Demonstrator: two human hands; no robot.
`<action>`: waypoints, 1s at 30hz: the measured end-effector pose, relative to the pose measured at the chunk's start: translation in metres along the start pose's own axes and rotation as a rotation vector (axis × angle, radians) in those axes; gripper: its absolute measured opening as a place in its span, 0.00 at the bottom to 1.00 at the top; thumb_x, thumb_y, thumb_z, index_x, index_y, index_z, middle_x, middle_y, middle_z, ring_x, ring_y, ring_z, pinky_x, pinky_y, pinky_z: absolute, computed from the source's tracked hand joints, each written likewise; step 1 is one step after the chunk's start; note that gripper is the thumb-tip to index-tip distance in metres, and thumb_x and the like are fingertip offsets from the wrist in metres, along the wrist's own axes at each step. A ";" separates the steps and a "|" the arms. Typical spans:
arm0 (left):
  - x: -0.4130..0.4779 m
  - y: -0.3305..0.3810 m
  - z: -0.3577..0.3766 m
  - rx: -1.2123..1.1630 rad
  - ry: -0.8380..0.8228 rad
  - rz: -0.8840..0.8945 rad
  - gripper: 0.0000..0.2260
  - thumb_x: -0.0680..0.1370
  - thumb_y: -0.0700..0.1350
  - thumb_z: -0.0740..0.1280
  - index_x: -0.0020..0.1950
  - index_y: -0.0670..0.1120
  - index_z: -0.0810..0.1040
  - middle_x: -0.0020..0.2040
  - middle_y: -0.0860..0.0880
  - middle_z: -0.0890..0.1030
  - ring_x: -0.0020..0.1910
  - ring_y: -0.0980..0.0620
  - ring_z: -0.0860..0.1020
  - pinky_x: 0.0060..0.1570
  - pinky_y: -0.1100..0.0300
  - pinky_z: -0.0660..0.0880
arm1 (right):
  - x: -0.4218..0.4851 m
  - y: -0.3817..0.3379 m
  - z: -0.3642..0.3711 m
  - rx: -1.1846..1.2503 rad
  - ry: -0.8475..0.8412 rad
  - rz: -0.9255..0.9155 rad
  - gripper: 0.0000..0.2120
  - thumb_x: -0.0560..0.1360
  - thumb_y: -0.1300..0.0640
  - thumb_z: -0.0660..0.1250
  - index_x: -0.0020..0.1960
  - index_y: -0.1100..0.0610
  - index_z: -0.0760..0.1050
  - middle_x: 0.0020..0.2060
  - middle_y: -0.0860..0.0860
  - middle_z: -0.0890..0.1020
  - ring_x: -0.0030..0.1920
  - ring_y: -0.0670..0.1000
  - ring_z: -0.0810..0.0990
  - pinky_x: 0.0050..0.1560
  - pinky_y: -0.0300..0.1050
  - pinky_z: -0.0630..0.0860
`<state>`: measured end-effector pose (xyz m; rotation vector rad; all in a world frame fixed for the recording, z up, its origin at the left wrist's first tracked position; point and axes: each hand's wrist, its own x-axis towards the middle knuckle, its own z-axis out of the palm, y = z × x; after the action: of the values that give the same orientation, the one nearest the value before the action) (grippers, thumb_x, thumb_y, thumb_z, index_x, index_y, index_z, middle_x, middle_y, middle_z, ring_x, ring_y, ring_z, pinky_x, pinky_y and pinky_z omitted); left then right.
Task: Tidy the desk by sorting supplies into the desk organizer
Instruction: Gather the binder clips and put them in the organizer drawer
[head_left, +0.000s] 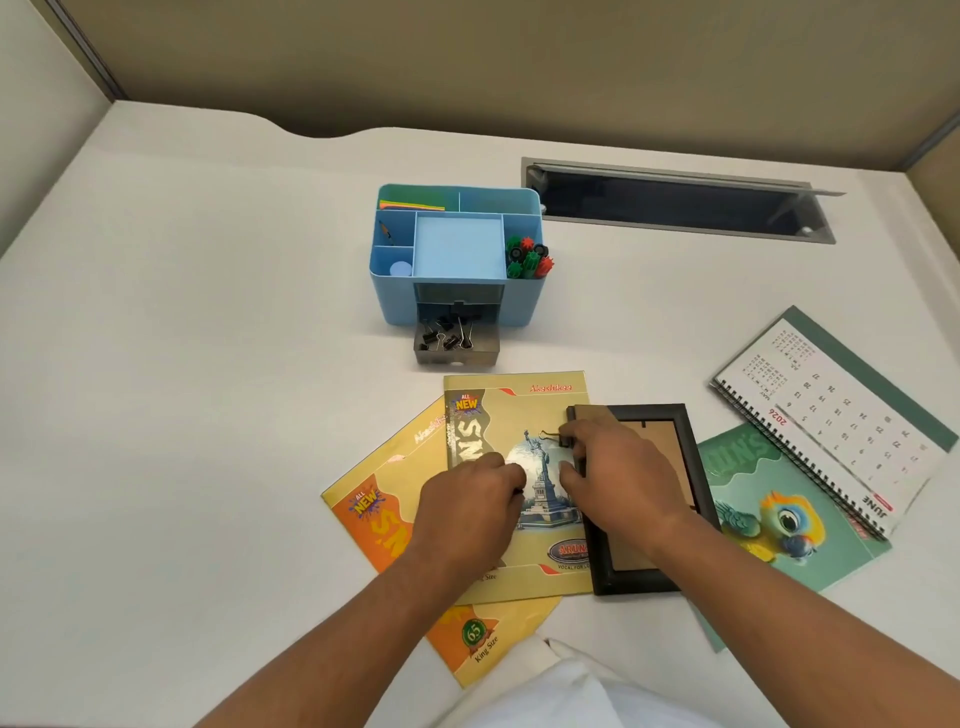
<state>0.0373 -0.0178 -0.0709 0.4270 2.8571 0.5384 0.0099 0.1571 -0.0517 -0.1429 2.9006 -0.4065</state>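
Note:
A blue desk organizer (396, 299) stands at mid-desk. Its small grey drawer (457, 357) is pulled out and holds several black binder clips (445, 335). Markers (530, 257) stand in its right compartment and coloured notes sit at the back left. Nearer me a yellow notebook (519, 402) lies on an orange one (371, 501). My right hand (615, 462) pinches a binder clip (548, 434) on the yellow cover, beside a black picture frame (667, 413). My left hand (467, 506) rests knuckles-up on the same cover with its fingers curled under, and what they hold is hidden.
A green notebook (750, 470) with a parrot picture lies to the right under the frame. A spiral desk calendar (831, 395) lies across its far corner. An open cable slot (675, 205) is set into the desk behind the organizer. Partition walls close off the back and sides.

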 end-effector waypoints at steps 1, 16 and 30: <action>-0.001 -0.001 -0.001 -0.011 0.013 -0.011 0.10 0.81 0.53 0.60 0.56 0.52 0.78 0.51 0.53 0.78 0.50 0.49 0.78 0.41 0.56 0.75 | 0.001 -0.002 -0.001 -0.015 0.015 -0.013 0.20 0.76 0.49 0.65 0.68 0.48 0.73 0.60 0.47 0.76 0.54 0.52 0.79 0.45 0.44 0.74; -0.006 -0.009 -0.005 -0.041 -0.007 -0.120 0.07 0.79 0.50 0.62 0.54 0.51 0.76 0.51 0.52 0.77 0.48 0.48 0.78 0.39 0.56 0.74 | 0.011 -0.017 0.003 -0.181 -0.003 -0.072 0.11 0.77 0.54 0.63 0.57 0.49 0.81 0.47 0.51 0.79 0.49 0.53 0.77 0.38 0.43 0.71; -0.011 -0.029 -0.019 -0.338 0.051 -0.294 0.04 0.71 0.46 0.67 0.42 0.52 0.73 0.37 0.53 0.78 0.37 0.51 0.76 0.35 0.54 0.75 | -0.004 -0.034 0.013 0.314 -0.099 0.036 0.02 0.74 0.51 0.71 0.46 0.48 0.82 0.40 0.43 0.84 0.38 0.41 0.79 0.41 0.41 0.79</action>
<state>0.0362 -0.0534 -0.0633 -0.0636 2.7269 0.9567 0.0186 0.1219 -0.0540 -0.0588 2.6965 -0.8148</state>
